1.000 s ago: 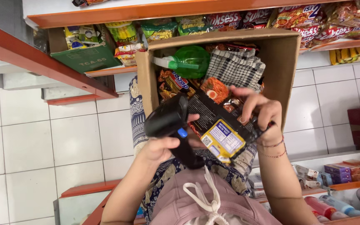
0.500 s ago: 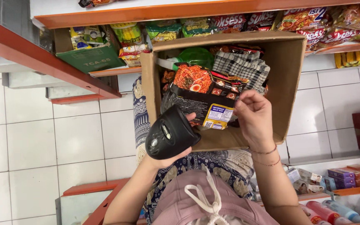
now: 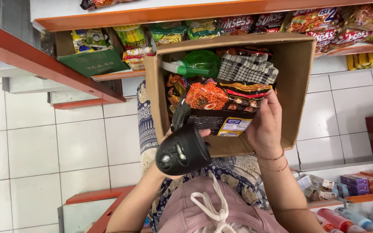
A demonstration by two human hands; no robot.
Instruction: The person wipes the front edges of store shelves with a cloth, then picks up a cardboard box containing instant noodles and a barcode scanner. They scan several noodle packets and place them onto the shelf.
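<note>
Left hand [image 3: 175,166]: closed round the grip of a black plastic handheld barcode scanner [image 3: 182,150], its rounded head facing up toward the viewer; the fingers themselves are mostly hidden behind the device

Dark glossy noodle packet with an orange picture panel [image 3: 221,108]: just beyond and to the right of the scanner, held flat over the mouth of the box. Its long axis runs across, from the left hand to the right hand. Its near left edge is just beside the scanner, whether touching I cannot tell. The scanner hand is the nearer one to the printed label end at the lower middle

Right hand [image 3: 266,127]: curled on the packet's right edge, fingers wrapped over the top, thumb side below; a thin bead bracelet [image 3: 273,158] at the wrist

Brown corrugated cardboard box [image 3: 296,77]: beneath both hands, open, resting on the person's lap over a blue patterned cloth [image 3: 145,125]

Inside, beyond the hands: green plastic spray bottle [image 3: 197,64] lying on its side, black-and-white chequered cloth [image 3: 247,69], further snack packets

Farther off: orange-edged shelves [image 3: 195,13] of packets, white tiled floor [image 3: 44,151] to the left of the left hand
</note>
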